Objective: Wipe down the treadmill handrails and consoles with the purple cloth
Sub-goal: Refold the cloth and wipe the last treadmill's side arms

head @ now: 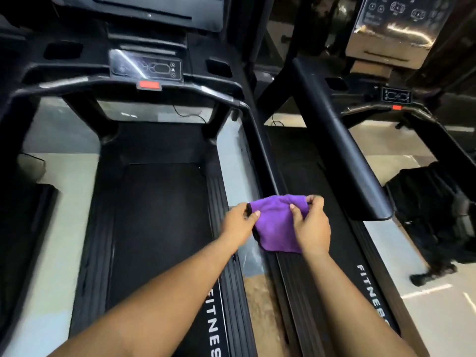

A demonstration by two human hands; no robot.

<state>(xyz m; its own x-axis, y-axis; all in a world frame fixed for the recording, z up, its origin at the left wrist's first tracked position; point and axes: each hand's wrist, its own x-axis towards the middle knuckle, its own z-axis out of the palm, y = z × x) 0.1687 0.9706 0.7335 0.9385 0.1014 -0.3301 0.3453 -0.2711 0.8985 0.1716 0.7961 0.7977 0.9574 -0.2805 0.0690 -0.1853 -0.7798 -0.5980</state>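
Observation:
A purple cloth [275, 225] hangs between my two hands, above the gap between two treadmills. My left hand [238, 225] pinches its left edge, and my right hand [311, 226] pinches its upper right corner. The near treadmill's console [145, 67] with a red stop button [149, 85] lies ahead at the upper left. Its right handrail [260, 148] slopes down toward the cloth. A second treadmill's thick black handrail [340, 140] runs to the right of my hands, and its console [396, 95] sits at the far right.
The black running belt [159, 228] of the near treadmill stretches below me. Side rails marked FITNESS [213, 323] flank the gap. A person in dark clothes [435, 228] walks on the pale floor at the right. A foil-wrapped box [396, 29] stands at the upper right.

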